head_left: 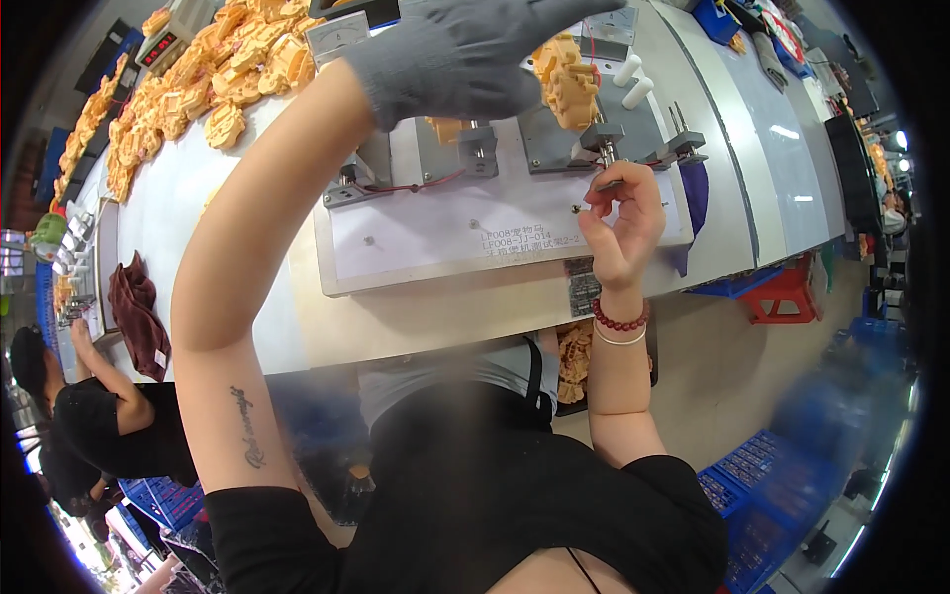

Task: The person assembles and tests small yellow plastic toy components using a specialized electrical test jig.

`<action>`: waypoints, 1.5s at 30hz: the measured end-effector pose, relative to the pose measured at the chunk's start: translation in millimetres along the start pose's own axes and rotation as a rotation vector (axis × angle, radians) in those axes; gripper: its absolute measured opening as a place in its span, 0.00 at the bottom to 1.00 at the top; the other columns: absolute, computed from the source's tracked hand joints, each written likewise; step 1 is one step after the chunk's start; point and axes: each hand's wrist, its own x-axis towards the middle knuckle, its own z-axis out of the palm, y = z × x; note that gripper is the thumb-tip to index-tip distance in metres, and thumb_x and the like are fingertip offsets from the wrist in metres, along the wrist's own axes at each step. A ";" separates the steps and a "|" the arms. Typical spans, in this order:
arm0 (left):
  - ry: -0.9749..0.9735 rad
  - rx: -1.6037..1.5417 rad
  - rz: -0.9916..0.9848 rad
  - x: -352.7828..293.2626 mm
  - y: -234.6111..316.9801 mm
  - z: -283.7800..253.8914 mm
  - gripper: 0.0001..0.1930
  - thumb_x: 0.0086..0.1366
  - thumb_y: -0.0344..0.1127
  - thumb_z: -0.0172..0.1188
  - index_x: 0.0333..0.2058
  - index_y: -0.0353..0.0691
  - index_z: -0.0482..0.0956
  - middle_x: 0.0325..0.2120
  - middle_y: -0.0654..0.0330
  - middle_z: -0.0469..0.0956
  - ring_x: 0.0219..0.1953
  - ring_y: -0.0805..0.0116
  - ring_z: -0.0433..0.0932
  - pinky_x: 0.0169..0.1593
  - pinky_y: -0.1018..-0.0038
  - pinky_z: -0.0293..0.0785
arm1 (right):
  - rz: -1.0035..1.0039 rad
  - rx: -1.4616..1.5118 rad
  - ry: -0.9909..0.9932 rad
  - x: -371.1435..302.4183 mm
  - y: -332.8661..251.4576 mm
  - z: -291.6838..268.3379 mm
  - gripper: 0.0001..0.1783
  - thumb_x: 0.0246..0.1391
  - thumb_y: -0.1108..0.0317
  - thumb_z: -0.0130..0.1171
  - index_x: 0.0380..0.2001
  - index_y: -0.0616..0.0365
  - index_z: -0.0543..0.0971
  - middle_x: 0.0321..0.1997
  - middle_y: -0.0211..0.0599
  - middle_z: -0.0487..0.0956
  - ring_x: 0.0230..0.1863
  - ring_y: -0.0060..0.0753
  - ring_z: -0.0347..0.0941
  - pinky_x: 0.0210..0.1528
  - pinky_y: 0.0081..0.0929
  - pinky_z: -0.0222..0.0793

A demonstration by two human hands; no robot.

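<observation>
A white test fixture board [396,252] lies across the bench, carrying grey metal blocks and clamps. On its right station stands an orange-yellow molded plastic part [566,84], behind a metal clamp [602,147]. My right hand [625,223] is bare, its fingers curled round the near end of that clamp's handle. Over the left and middle stations passes my left hand [450,59] in a grey glove, fingers stretched toward the right and apart, close to the molded part. Beneath the glove another yellow part [447,129] shows only in part. The glove hides much of the middle station.
Many yellow molded parts [233,64] are heaped at the back left. Two white pegs [633,84] and panel meters [336,35] stand at the fixture. A dark red cloth [139,307] lies left, near another person [109,406]. A red stool [782,300] and blue crates [747,465] are right.
</observation>
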 end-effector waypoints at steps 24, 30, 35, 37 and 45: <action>0.136 0.286 -0.963 -374.0 -40.8 11.1 0.34 0.55 0.38 0.67 0.60 0.38 0.67 0.57 0.47 0.69 0.58 0.45 0.69 0.63 0.60 0.67 | 0.142 -0.179 0.205 21.6 19.0 -60.7 0.26 0.54 0.75 0.59 0.55 0.59 0.64 0.41 0.35 0.71 0.41 0.24 0.67 0.45 0.21 0.66; 0.591 -0.149 -1.280 -364.7 -44.2 -8.5 0.24 0.59 0.36 0.61 0.54 0.37 0.71 0.46 0.52 0.76 0.46 0.53 0.78 0.44 0.67 0.79 | -0.039 0.083 0.279 8.6 33.9 -80.7 0.22 0.39 0.84 0.53 0.43 0.62 0.71 0.38 0.35 0.71 0.37 0.25 0.67 0.40 0.20 0.65; 1.216 -1.571 -1.035 -316.5 -0.2 -21.9 0.27 0.65 0.40 0.54 0.58 0.30 0.62 0.50 0.49 0.74 0.48 0.57 0.79 0.37 0.70 0.82 | -0.022 0.191 0.190 8.6 42.3 -90.2 0.21 0.41 0.82 0.52 0.44 0.64 0.71 0.38 0.39 0.71 0.36 0.26 0.66 0.40 0.22 0.65; 1.201 -1.574 -0.913 -298.9 19.5 -16.6 0.28 0.66 0.42 0.54 0.58 0.30 0.62 0.51 0.47 0.74 0.51 0.54 0.77 0.43 0.65 0.81 | -0.034 0.247 0.147 6.4 46.6 -96.2 0.21 0.44 0.82 0.51 0.46 0.65 0.71 0.39 0.41 0.71 0.36 0.27 0.66 0.40 0.24 0.65; 0.944 -1.998 -0.346 -249.9 29.6 -7.9 0.30 0.59 0.44 0.65 0.56 0.43 0.63 0.39 0.53 0.76 0.43 0.56 0.79 0.46 0.50 0.76 | -0.044 0.226 0.119 9.5 40.9 -92.7 0.21 0.42 0.81 0.52 0.44 0.64 0.70 0.38 0.39 0.69 0.36 0.26 0.63 0.39 0.23 0.63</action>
